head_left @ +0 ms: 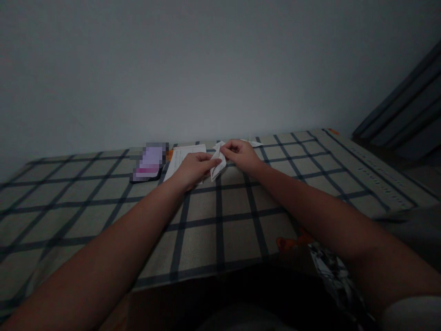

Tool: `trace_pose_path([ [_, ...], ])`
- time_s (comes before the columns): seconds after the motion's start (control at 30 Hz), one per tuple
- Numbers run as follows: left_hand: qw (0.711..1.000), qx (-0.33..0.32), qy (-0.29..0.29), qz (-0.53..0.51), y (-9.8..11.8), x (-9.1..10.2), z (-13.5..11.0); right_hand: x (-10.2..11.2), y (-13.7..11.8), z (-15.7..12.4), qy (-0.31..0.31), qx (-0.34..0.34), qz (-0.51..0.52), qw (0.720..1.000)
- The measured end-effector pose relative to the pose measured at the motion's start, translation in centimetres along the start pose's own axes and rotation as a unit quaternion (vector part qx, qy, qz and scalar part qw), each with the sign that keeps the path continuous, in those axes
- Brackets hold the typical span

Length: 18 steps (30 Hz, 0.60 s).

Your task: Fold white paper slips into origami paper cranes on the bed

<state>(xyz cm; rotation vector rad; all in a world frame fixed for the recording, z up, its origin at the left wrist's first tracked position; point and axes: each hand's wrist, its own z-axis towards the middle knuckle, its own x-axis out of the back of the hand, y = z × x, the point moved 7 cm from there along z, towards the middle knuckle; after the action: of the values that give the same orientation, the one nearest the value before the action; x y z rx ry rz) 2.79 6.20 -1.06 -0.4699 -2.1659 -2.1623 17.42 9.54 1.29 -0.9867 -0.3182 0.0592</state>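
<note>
Paper [216, 171], white and folded into a narrow piece, sits between my two hands, just above the middle of the cloth-covered surface [237, 225]. It looks thin and light, more limp than stiff, so I judge that it creases easily and could tear under a hard pull. A dry sheet like this should not slip much; a soft pinch near the edges or along a fold seems the right hold, with no squeezing across the middle.

My left hand [195, 170] has it by the side, thumb laid over the near face and the fingers closed in behind — how they sit back there, I cannot tell. My right hand [241, 154] pinches the upper edge, thumb and forefinger drawn together with hardly any gap, the other fingers curled in. Both hands nearly meet over the paper, wrists low.

My left forearm [113, 243] and right forearm [320, 207] reach forward from either side and slant inward, long and fairly straight.

Beside my left hand lies a printed sheet [182, 154], partly hidden by it; its words are too faint to read. Further left is a phone [149, 162] — blurred into blocks. Just behind my right hand lies a white scrap [255, 143].
</note>
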Motion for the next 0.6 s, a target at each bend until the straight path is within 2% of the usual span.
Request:
trace_pose_path([
  [0.4,1.000,-0.004,0.013,0.008,-0.45,0.31,0.34,0.07,-0.63,-0.31,-0.001,-0.001,-0.041,0.999],
  [0.6,1.000,-0.009,0.012,0.012,-0.18,0.31,0.30,0.01,-0.40,-0.12,-0.023,-0.023,-0.014,0.999],
])
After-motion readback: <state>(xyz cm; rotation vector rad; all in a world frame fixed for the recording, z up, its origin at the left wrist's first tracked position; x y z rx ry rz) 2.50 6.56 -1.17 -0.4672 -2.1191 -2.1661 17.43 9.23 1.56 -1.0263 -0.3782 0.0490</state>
